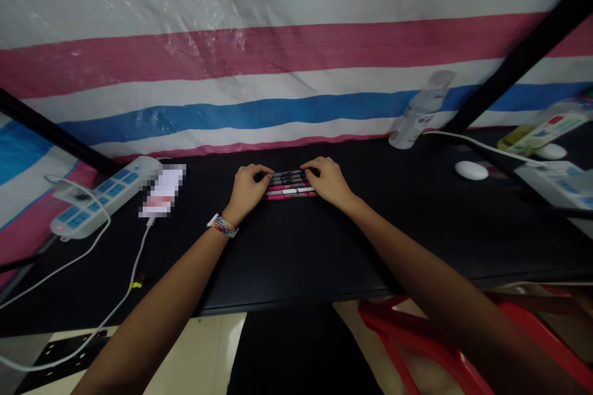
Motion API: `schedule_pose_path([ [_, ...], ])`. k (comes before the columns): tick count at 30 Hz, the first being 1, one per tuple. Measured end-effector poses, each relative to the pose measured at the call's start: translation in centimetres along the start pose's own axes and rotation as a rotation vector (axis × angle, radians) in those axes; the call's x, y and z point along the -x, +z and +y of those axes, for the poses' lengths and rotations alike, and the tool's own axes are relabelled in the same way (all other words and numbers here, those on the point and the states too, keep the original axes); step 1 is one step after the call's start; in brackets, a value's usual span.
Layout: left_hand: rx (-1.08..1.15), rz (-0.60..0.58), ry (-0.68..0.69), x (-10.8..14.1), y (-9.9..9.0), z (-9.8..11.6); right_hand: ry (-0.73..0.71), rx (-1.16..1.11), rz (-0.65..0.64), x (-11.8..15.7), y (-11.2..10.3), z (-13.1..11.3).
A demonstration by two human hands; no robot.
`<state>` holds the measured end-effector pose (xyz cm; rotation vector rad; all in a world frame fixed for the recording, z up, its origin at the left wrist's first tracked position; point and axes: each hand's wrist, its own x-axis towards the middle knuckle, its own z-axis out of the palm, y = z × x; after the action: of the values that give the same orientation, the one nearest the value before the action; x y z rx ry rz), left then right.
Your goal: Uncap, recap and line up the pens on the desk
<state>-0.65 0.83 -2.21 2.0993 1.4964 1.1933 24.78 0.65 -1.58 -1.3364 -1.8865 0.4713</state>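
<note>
Several pens (291,185) lie side by side on the black table (296,253), pointing left to right, with dark and grey ones at the back and pink, red and white ones in front. My left hand (249,190), with a woven band on the wrist, has its curled fingers and thumb at the left ends of the pens. At their right ends is my right hand (328,181), its thumb and fingers bent around the ends of the back pens. Both hands rest low at the table, gripping the row from its two sides.
At the left are a white power strip (104,197), a phone (164,190) and white cables. A clear bottle (419,112), a white mouse (471,170) and another power strip (556,184) are at the right. Red stool (407,327) below the front edge.
</note>
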Motion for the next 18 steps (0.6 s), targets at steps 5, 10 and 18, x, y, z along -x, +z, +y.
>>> schedule_pose_path([
  [5, -0.023, 0.000, 0.010, 0.0, 0.2, -0.2, -0.017, 0.022, -0.006, 0.2, 0.2, 0.0],
  [10, -0.019, 0.018, 0.035, 0.1, 0.3, -0.3, -0.017, -0.070, 0.110, 0.7, -0.5, -1.2],
  [18, 0.000, 0.001, 0.041, 0.6, 0.2, 0.8, -0.244, -0.618, 0.783, 8.8, -6.7, -10.0],
])
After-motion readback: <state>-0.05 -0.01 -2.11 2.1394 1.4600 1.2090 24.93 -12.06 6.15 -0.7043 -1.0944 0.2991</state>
